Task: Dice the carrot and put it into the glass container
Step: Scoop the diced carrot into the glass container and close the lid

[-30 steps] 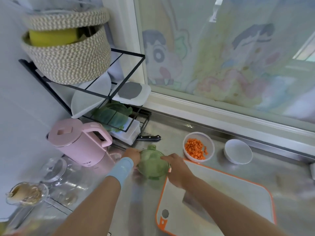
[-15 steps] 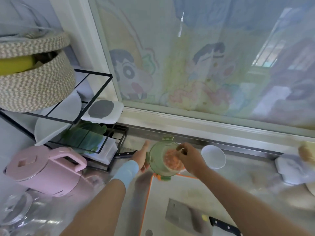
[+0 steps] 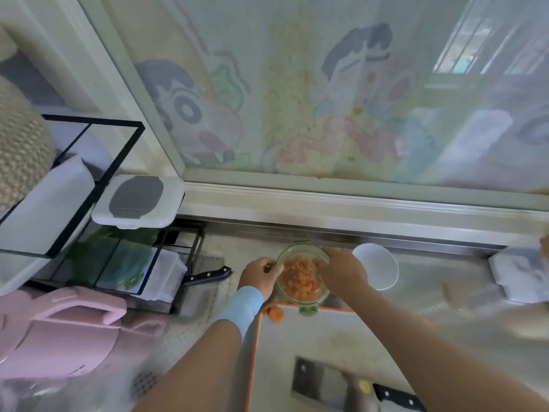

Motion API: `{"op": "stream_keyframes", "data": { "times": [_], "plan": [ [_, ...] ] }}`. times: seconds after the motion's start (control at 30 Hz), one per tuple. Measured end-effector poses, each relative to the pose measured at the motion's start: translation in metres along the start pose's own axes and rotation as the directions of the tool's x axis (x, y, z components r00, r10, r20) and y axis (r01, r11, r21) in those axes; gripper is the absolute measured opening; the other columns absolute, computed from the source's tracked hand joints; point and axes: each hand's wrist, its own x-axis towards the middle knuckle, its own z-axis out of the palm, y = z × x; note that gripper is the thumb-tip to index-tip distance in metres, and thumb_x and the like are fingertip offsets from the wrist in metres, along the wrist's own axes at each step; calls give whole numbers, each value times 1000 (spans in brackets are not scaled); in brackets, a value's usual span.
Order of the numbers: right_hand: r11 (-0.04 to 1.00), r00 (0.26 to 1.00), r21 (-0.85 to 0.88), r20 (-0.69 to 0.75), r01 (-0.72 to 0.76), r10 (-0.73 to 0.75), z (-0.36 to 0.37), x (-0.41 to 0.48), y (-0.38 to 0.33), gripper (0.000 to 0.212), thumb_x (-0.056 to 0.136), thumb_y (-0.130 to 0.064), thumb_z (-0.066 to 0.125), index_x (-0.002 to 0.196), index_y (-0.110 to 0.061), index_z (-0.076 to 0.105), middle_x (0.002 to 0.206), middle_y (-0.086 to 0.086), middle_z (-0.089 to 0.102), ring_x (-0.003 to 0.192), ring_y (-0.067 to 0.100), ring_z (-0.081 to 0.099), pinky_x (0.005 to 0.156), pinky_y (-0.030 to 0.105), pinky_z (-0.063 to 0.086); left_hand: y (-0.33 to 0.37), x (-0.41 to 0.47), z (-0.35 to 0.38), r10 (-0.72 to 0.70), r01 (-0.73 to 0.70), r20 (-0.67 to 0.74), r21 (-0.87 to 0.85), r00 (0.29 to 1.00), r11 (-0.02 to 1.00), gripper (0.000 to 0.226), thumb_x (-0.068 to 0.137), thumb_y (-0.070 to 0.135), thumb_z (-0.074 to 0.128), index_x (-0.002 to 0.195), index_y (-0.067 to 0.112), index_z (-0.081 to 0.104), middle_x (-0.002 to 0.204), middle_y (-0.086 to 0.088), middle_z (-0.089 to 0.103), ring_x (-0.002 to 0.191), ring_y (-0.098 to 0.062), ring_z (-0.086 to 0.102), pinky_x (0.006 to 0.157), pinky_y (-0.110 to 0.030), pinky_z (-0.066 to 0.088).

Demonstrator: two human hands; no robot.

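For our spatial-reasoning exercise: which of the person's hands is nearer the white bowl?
Right. The right hand sits beside the white bowl; the left hand is beyond the glass container, farther off.

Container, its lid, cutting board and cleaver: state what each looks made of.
Container: clear and glossy, with the carrot dice visible through it; likely glass.
Lid: translucent green with a tab; probably plastic.
Cutting board: matte white with an orange rim; likely plastic.
Cleaver: dull grey blade, apparently steel; black riveted handle, material unclear.
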Motion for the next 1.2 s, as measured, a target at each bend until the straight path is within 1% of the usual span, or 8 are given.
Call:
{"op": "stream_keyframes", "data": {
  "times": [0.2,0.37,0.53,0.7,0.8,0.9,1.03,1.2],
  "plan": [
    [998,998,-33,-31,-54,53,13,2,6,50,102,-50,44,140,-18,50,133,13,43,119,35,52,94,45,48,4,13,3,3,-6,-29,-92,1000,996,20,86,33,67,104,24,68,96,7,66,86,-17,64,78,-37,59],
    [997,992,-31,-112,-69,65,23,-6,-2,28,104,-34,47,119,-12,57,116,11,59,111,31,52,83,37,42,8,3,11,-35,38,-357,1,933,999,21,72,41,78,81,24,69,87,5,61,75,-15,59,65,-26,45],
    [958,964,208,-133,-200,230,21,-3,3,18,94,-19,57,108,-14,68,90,4,70,83,27,57,72,31,44,-4,5,22,-25,38,-355,29,935,999,39,75,46,68,59,11,60,57,-9,54,51,-15,34,48,-26,34],
    [924,947,293,-130,-246,293,13,-5,2,16,85,-10,60,70,-14,58,60,-3,54,62,24,50,53,26,36,3,9,15,-57,62,-281,8,958,998,25,77,42,71,62,28,57,60,8,51,57,-16,44,58,-29,48],
    [949,976,270,-92,-165,196,14,-7,1,26,89,-10,57,106,-24,71,95,1,71,91,29,63,76,33,49,10,10,12,-66,74,-186,34,980,997,13,86,33,68,96,26,67,86,7,62,78,-16,57,70,-26,45],
    [997,990,-37,-127,64,-69,17,-13,1,53,92,-12,55,143,-26,52,152,8,43,136,31,41,109,40,37,18,19,7,99,-82,-106,152,989,985,42,89,15,64,127,29,54,128,3,52,115,-18,50,96,-31,43],
    [872,916,-281,105,400,-387,18,-27,-6,69,86,-35,57,152,-32,34,164,8,16,150,32,11,120,43,18,33,26,4,289,-312,118,304,950,900,67,89,-4,48,143,34,40,154,19,26,142,-10,23,116,-26,20],
    [753,860,-426,333,502,-386,20,-22,6,115,82,-55,72,161,-21,-5,166,14,-18,152,32,-21,123,48,-6,38,31,5,268,-325,193,392,944,861,54,95,25,51,144,40,32,151,15,36,134,-16,40,109,-33,36]
  ]
}}
